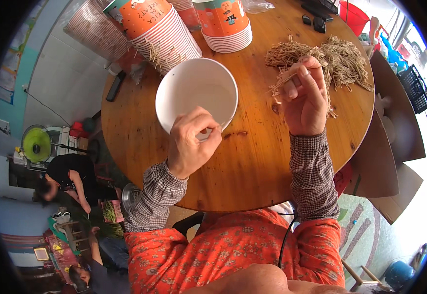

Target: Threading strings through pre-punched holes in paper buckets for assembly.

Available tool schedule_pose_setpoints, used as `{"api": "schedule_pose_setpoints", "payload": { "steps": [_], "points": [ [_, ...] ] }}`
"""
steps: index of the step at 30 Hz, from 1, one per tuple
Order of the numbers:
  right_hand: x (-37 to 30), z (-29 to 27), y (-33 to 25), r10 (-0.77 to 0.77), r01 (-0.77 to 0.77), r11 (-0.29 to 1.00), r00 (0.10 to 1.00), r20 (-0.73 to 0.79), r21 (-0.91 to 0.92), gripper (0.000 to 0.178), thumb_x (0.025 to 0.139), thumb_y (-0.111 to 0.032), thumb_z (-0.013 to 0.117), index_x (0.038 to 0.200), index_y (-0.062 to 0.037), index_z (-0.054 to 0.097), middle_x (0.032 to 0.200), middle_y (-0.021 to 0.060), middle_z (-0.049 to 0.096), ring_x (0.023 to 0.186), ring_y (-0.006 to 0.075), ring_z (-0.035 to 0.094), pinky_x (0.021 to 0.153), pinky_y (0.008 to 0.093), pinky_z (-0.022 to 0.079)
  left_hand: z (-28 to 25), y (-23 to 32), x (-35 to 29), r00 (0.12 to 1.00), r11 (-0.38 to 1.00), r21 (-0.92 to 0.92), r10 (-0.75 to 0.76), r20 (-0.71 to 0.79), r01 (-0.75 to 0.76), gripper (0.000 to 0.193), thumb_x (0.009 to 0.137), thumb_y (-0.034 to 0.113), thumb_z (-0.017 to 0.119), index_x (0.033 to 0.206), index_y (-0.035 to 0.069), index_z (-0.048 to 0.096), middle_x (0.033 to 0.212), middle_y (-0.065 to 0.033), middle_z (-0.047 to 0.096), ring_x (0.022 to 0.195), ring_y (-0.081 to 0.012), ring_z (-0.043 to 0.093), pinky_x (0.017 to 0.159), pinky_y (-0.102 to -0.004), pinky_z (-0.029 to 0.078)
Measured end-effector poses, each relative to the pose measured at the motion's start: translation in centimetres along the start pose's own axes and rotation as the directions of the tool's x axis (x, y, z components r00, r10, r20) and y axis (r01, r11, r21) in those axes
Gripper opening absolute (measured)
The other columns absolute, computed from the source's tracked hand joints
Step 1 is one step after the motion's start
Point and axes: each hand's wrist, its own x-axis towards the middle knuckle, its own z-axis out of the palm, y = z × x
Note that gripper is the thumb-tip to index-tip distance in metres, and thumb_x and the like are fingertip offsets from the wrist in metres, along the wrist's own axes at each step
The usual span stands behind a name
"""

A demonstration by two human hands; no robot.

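A white-lined paper bucket [198, 88] is on the round table with its mouth toward me. My left hand [195, 142] overlaps the bucket's near rim, thumb and fingers pinched together. What lies between those fingertips is too small to make out. Raised over the table's right side, my right hand [307, 95] is closed on a few thin tan cords [284, 81]. Just beyond it lies a large heap of similar tan cords [345, 63], loosely tangled in two clumps.
Nested stacks of orange printed paper buckets [223, 24] stand at the back; more tan cords [162, 59] lie against the tilted stack [162, 36]. A dark remote [116, 86] rests at the table's left edge. Cardboard boxes [375, 157] flank the right side. Two people sit at left.
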Motion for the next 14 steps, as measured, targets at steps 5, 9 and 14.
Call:
{"api": "schedule_pose_setpoints", "payload": {
  "steps": [5,9,14],
  "points": [
    [0.5,-0.8,0.7,0.01,-0.007,0.999,0.998,-0.062,0.048,0.013,0.095,-0.004,0.052,0.107,-0.0081,0.051,0.076,0.0024,0.055,0.064,0.0147,0.055,0.059,0.0276,0.044,-0.1,1.2,-0.8,0.976,0.974,0.063,0.213,0.044,-0.216,0.009,0.068,0.001,0.066,0.072,0.004,0.059,0.077,-0.0064,0.056,0.078,-0.0277,0.055,0.072,-0.0361,0.046],
    [0.5,-0.7,0.6,-0.012,0.014,1.0,0.999,-0.051,0.027,0.012,0.096,-0.004,0.052,0.107,-0.0079,0.051,0.076,0.0025,0.055,0.064,0.0153,0.055,0.061,0.028,0.044,0.7,0.5,-1.3,0.916,0.903,0.155,0.395,0.066,-0.401,0.01,0.068,0.002,0.067,0.074,0.006,0.06,0.077,-0.0044,0.056,0.075,-0.0233,0.057,0.075,-0.0383,0.048],
    [1.1,-1.7,0.0,-0.174,0.128,0.882,0.983,-0.062,-0.453,0.016,0.095,-0.008,0.056,0.111,-0.0079,0.052,0.081,0.0046,0.059,0.072,0.0173,0.063,0.066,0.0293,0.051,1.3,-0.5,-2.6,0.858,0.802,0.305,0.49,0.155,-0.513,0.021,0.07,0.011,0.075,0.088,0.007,0.064,0.087,-0.0034,0.058,0.08,-0.0215,0.061,0.08,-0.0419,0.049]
  ]
}}
